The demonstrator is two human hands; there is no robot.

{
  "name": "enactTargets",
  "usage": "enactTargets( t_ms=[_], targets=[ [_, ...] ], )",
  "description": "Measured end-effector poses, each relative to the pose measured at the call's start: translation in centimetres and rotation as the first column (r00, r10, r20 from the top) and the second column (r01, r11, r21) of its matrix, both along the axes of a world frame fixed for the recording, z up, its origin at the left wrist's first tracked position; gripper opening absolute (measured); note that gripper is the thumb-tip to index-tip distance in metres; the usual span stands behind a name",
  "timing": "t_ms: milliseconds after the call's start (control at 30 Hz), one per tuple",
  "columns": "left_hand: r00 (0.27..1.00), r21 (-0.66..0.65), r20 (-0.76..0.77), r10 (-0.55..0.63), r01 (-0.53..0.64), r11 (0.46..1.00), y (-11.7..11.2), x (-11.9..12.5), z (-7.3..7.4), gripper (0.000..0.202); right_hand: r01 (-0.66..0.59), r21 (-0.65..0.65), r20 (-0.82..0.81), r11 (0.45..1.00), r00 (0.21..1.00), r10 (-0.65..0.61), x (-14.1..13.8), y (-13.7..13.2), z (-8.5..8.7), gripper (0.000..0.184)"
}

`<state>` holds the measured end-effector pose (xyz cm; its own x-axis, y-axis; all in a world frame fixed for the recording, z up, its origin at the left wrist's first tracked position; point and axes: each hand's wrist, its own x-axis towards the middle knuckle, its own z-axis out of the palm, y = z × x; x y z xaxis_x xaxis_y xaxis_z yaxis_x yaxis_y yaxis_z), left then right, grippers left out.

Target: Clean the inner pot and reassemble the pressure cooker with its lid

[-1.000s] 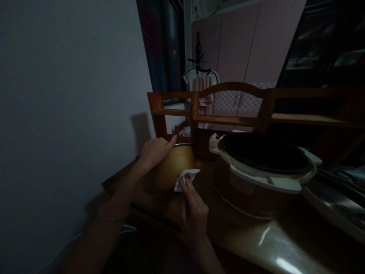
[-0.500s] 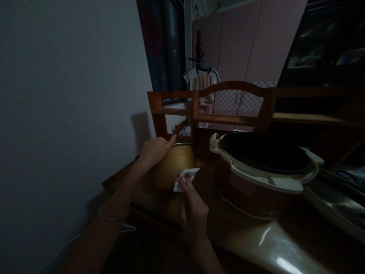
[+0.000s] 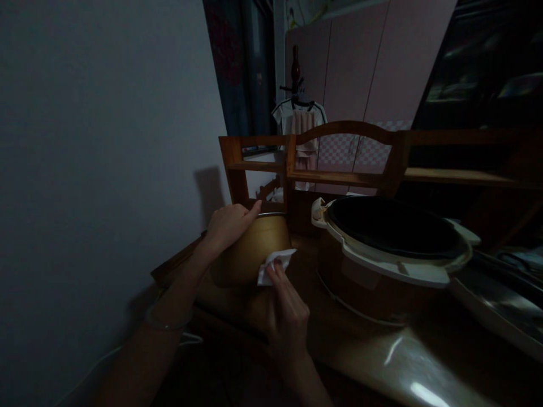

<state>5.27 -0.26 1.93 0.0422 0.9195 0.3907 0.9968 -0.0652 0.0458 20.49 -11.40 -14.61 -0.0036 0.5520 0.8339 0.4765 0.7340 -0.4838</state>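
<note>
- With our right hand (image 3: pixel 288 311), we are pinching a white tissue (image 3: pixel 275 263) between the fingers (image 3: pixel 283 282) and pressing it against the lower side of the golden pot (image 3: pixel 265 240).
- With our left hand (image 3: pixel 229 226), we are reaching over the top of the golden pot, the thumb lying at its silvery rim; the other fingers are hiding from view, so we are not able to tell how tightly they are closing.
- On the left wrist, near the golden pot, we are wearing a thin bangle (image 3: pixel 167 326).
- The golden pot itself is sitting on the bench (image 3: pixel 365 347), and we are covering part of its upper side with the left hand.
- To the right of the golden pot, well apart from it, we are seeing a large brown cooker (image 3: pixel 382 297) standing with its black round opening facing up inside a white rim.
- Behind the golden pot, a wooden shelf frame (image 3: pixel 339 178) is running across; farther behind, a white shirt (image 3: pixel 285 117) is hanging before a pink cabinet (image 3: pixel 350 73).
- To the left of the golden pot, a pale wall (image 3: pixel 114 141) is rising.
- Below and left of the golden pot, a white cord (image 3: pixel 190 338) is trailing.
</note>
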Motion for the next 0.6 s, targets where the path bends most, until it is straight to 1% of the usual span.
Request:
enactTargets(
  t_ms=[167,400,600],
  targets=[
    [1.000,0.020,0.005,-0.006,0.006,1.000,0.12,-0.04,-0.08,0.093,0.001,0.001,0.003,1.000,1.000,-0.001,0.07,-0.08,-0.08,0.063],
    [0.999,0.024,0.035,0.026,-0.027,0.999,0.07,-0.26,-0.29,0.093,-0.016,-0.022,0.012,1.000,1.000,0.017,0.21,-0.25,0.25,0.062],
    [0.999,0.022,0.034,0.023,-0.024,0.999,0.30,-0.47,-0.37,0.093,0.004,-0.012,0.023,1.000,1.000,-0.003,0.13,-0.25,0.23,0.064]
  ],
)
